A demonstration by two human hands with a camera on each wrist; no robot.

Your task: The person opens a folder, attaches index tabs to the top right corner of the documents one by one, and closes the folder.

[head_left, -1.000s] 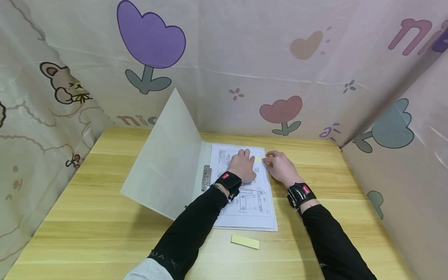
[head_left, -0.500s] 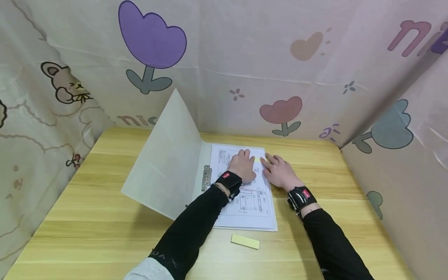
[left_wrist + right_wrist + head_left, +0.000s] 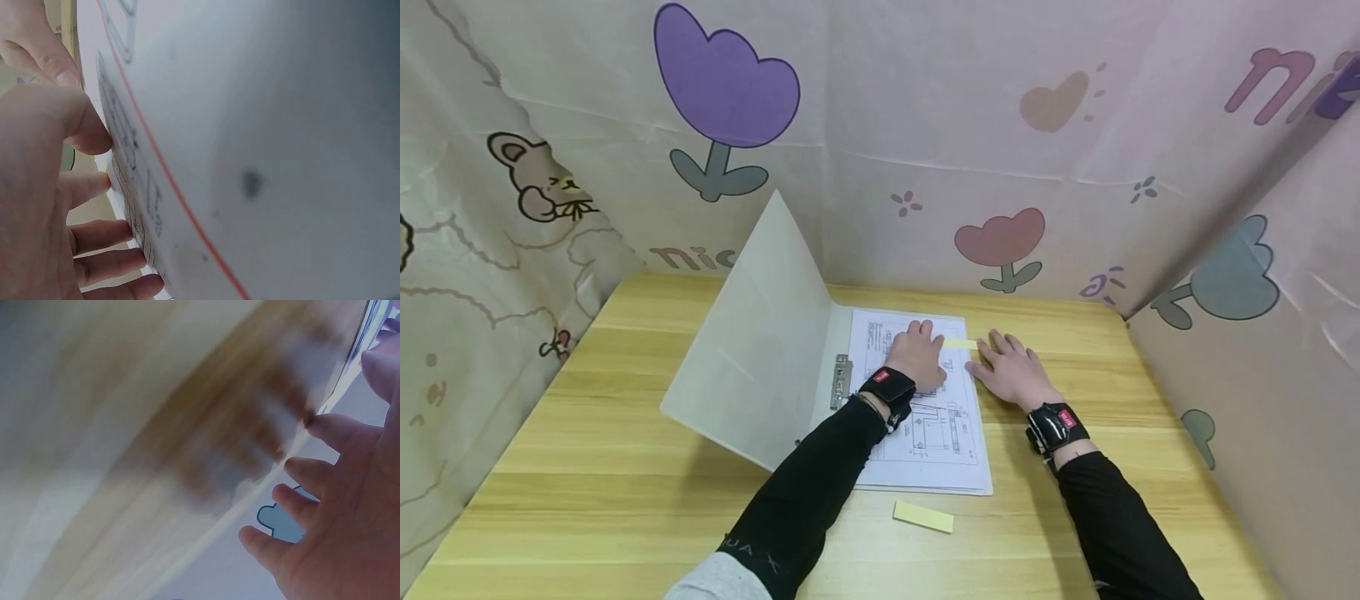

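Note:
My left hand (image 3: pixel 917 358) rests on a sheet of printed technical drawings (image 3: pixel 936 450), fingertips pressing the paper in the left wrist view. The stack of sheets lies in an open white folder (image 3: pixel 752 333) with a metal clip (image 3: pixel 841 382). Near the left fingertips, a narrow yellow sticky note (image 3: pixel 958 343) crosses the page's right edge and juts past it. My right hand (image 3: pixel 1017 375) is spread beside that edge, its thumb by the paper and its index finger near the note's outer end. Nothing is held in it.
A yellow sticky-note pad (image 3: pixel 923 517) lies on the wooden table (image 3: pixel 595 467) in front of the folder. The folder's cover stands raised on the left. A printed cloth (image 3: pixel 887 100) hangs behind the table and along both sides.
My right hand has let go of the sticky note, spread its fingers and shifted right. More of the note shows beyond the page edge. The left hand stays in place.

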